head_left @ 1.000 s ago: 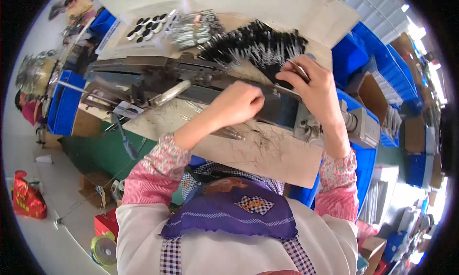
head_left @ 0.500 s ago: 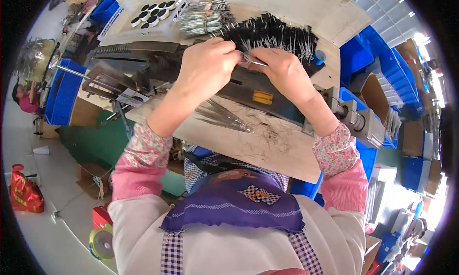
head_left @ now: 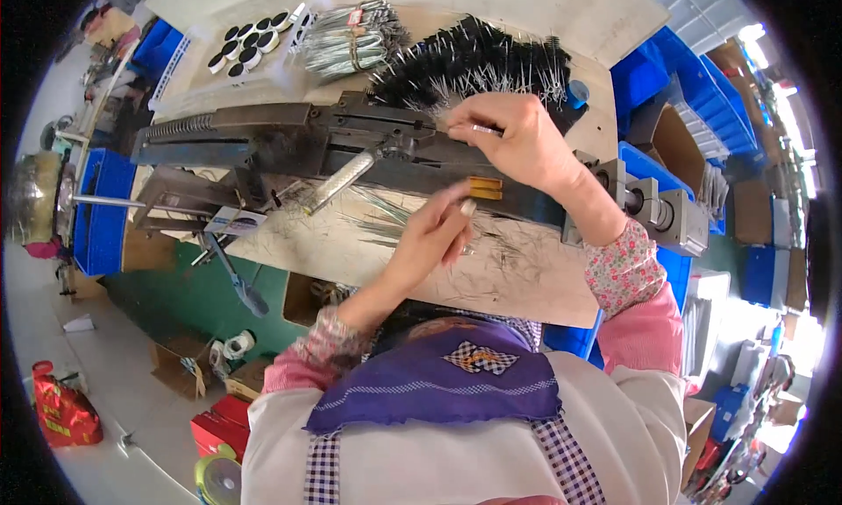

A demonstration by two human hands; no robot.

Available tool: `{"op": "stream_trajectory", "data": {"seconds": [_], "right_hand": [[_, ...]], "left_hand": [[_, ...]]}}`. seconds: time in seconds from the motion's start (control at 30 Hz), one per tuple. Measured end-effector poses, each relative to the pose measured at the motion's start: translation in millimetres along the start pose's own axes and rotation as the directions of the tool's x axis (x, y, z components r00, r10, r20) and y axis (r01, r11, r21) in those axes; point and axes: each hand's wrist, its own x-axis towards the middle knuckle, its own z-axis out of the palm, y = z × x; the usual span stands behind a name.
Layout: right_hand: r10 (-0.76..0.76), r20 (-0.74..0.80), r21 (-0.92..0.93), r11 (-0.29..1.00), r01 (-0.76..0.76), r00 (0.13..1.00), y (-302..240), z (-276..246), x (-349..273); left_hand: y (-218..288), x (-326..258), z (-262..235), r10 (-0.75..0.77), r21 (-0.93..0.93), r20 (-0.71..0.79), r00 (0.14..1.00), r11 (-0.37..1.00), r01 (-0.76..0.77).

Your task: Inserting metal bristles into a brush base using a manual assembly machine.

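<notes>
My right hand (head_left: pixel 526 141) is closed above the dark metal bench fixture (head_left: pixel 351 132), in front of the black brushes (head_left: pixel 491 62). A small silvery glint shows at its curled fingers, but what they hold is too small to make out. Lower and nearer to me, my left hand (head_left: pixel 428 242) is over the thin metal wires (head_left: pixel 373 220) on the wooden table. Its fingers are bent but spread, and I see nothing gripped in them. A yellow piece (head_left: pixel 485 187) on the fixture's front is just beyond its fingertips. A silvery lever handle (head_left: pixel 342 182) slants out of the fixture.
Bundled wire stems (head_left: pixel 351 44) lie at the back beside a clear tray (head_left: pixel 281 79) of black-topped white rolls. A blue cup (head_left: pixel 576 93) stands right of the brushes. Loose wire scraps litter the wooden tabletop (head_left: pixel 535 281). A metal clamp assembly (head_left: pixel 658 211) juts out at right.
My hands were together over the fixture and have parted. The left has come down toward me to the wires, uncovering the lever handle. The right stays near the same place.
</notes>
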Motion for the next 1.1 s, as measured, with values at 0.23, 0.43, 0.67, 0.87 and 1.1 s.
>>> {"op": "stream_trajectory", "data": {"seconds": [0.23,0.43,0.67,0.87,1.1], "right_hand": [[0.063,0.05,0.014,0.998,-0.064,0.997,-0.3,-31.2,10.5],[-0.025,0.054,-0.031,0.999,0.027,0.998,7.8,-37.8,17.5],[0.109,-0.111,-0.009,0.994,-0.111,0.988,-11.3,-35.0,-11.5],[0.066,-0.123,-0.298,0.949,-0.101,0.99,-18.3,-25.5,-54.3],[0.327,-0.091,0.17,0.936,-0.309,0.941,-9.9,-20.4,-29.4]], "left_hand": [[33.8,67.9,27.3,0.335,0.135,0.069,0.94,0.93,-0.341],[51.5,79.2,18.5,0.333,0.122,0.078,0.94,0.932,-0.341],[57.8,62.4,20.7,0.422,0.005,-0.066,0.904,0.906,-0.423],[58.1,50.8,31.5,0.486,-0.071,-0.114,0.866,0.866,-0.495],[38.0,7.0,32.9,0.452,-0.034,-0.237,0.86,0.881,-0.473]]}}
